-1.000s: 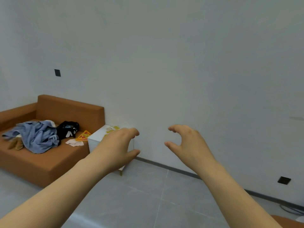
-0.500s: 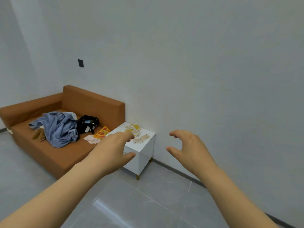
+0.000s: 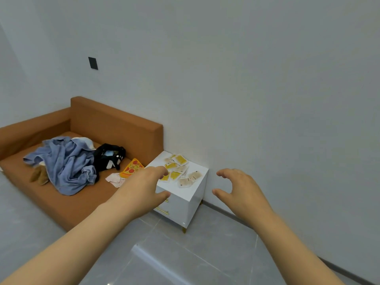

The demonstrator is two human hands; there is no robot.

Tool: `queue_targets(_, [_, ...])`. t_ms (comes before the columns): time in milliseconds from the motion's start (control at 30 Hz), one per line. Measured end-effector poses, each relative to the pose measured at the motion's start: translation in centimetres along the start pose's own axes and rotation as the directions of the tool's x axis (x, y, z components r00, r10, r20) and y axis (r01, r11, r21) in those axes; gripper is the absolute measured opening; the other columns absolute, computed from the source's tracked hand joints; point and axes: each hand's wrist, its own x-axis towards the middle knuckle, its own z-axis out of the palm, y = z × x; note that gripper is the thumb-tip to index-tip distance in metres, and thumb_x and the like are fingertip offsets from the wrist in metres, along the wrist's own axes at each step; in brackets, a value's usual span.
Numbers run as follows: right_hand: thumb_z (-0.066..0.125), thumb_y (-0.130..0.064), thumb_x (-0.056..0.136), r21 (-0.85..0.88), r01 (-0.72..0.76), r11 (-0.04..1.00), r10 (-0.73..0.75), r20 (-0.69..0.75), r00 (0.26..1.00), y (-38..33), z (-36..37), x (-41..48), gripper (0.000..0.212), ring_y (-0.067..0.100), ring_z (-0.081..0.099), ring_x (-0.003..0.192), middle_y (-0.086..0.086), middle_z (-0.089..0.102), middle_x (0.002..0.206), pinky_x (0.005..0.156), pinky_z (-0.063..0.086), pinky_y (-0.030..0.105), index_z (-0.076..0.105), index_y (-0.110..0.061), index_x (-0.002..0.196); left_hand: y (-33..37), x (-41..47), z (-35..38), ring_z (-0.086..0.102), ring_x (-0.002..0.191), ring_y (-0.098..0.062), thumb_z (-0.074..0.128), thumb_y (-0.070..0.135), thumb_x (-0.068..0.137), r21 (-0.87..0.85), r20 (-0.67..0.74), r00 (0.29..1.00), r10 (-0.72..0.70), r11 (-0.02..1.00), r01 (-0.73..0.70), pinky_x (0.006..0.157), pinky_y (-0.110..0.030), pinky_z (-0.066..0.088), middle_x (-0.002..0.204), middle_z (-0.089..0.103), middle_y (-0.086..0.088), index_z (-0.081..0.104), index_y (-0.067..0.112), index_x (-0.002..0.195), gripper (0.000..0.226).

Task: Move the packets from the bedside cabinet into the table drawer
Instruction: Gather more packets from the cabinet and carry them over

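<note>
packets (image 3: 179,169), yellow and beige, lie scattered flat on top of a white bedside cabinet (image 3: 181,204), just beyond the fingertips of a person's left hand (image 3: 141,188) and to the left of the right hand (image 3: 241,192). both hands reach forward empty, fingers loosely curled and spread, gripping nothing; neither appears to touch the cabinet. no packet looks to have been lifted, and the table drawer meant to receive them is out of view, so the job seems to be at its very start, with the whole pile left to gather and carry. further left of the left hand, an orange sofa (image 3: 115,128) holds a crumpled blue garment (image 3: 67,167), a black bag (image 3: 109,158) and a pizza-shaped toy (image 3: 131,170).
</note>
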Motion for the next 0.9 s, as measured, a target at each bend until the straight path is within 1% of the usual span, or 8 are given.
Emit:
queue_targets(133, [0.062,-0.037,0.088,0.011,-0.035,0.999,0.035,0.010,0.999,1.4,2.0,6.4,0.048,0.011,0.046,0.125,-0.007,0.052,0.133,0.101,0.035,0.022,0.049,-0.027,0.133,-2.8,6.1,1.4,0.051,0.117,-0.010,0.063,0.038,0.085,-0.010,0.041,0.999,-0.009,1.000,0.009,0.094,-0.023,0.042,0.129,0.054,0.008,0.046,0.026,0.132,0.051])
queue_targets(233, [0.063,-0.038,0.088,0.030,-0.049,0.998,0.049,0.023,0.999,2.7,3.5,11.8,0.047,0.010,0.046,0.124,-0.007,0.052,0.132,0.100,0.036,0.023,0.049,-0.027,0.132,-4.9,11.1,2.4,0.051,0.117,-0.009,0.062,0.037,0.086,-0.010,0.069,0.997,-0.037,0.999,0.038,0.091,-0.021,0.040,0.130,0.053,0.009,0.045,0.026,0.133,0.051])
queue_targets(467, [0.062,-0.035,0.088,0.051,-0.092,0.994,0.088,0.089,0.992,5.4,6.0,23.5,0.047,0.012,0.046,0.124,-0.005,0.052,0.133,0.099,0.037,0.024,0.049,-0.026,0.132,-9.2,22.0,4.3,0.052,0.115,-0.010,0.061,0.038,0.086,0.023,0.150,0.983,-0.108,0.994,0.105,0.091,-0.021,0.041,0.130,0.052,0.007,0.045,0.025,0.133,0.051])
queue_targets(600, [0.063,-0.035,0.087,0.050,-0.124,0.991,0.117,0.133,0.984,6.4,7.8,28.5,0.047,0.013,0.047,0.124,-0.005,0.053,0.132,0.100,0.038,0.025,0.050,-0.025,0.132,-11.7,26.6,5.7,0.051,0.117,-0.010,0.062,0.038,0.086,0.013,0.195,0.972,-0.128,0.992,0.128,0.090,-0.021,0.041,0.130,0.053,0.007,0.045,0.024,0.133,0.052])
queue_targets(733, [0.063,-0.035,0.087,0.050,-0.170,0.984,0.159,0.180,0.971,7.1,10.2,32.9,0.048,0.014,0.047,0.123,-0.005,0.052,0.132,0.100,0.040,0.026,0.050,-0.024,0.132,-14.8,31.1,7.1,0.050,0.118,-0.008,0.060,0.039,0.087,0.027,0.246,0.960,-0.137,0.991,0.134,0.087,-0.018,0.039,0.131,0.051,0.008,0.043,0.025,0.134,0.051])
queue_targets(800, [0.063,-0.035,0.087,0.050,-0.200,0.979,0.187,0.191,0.964,7.3,11.6,35.0,0.048,0.014,0.047,0.123,-0.005,0.052,0.131,0.099,0.040,0.026,0.050,-0.024,0.132,-16.4,33.5,7.9,0.050,0.118,-0.009,0.059,0.040,0.088,0.035,0.279,0.950,-0.138,0.990,0.134,0.087,-0.019,0.039,0.131,0.051,0.009,0.043,0.026,0.134,0.051])
queue_targets(900, [0.064,-0.035,0.086,0.045,-0.259,0.965,0.244,0.211,0.947,7.4,13.9,38.2,0.049,0.014,0.048,0.122,-0.004,0.053,0.131,0.099,0.041,0.026,0.051,-0.024,0.132,-19.1,37.3,9.2,0.053,0.115,-0.012,0.060,0.040,0.087,0.036,0.337,0.933,-0.125,0.992,0.119,0.091,-0.024,0.044,0.128,0.054,0.006,0.044,0.025,0.133,0.051])
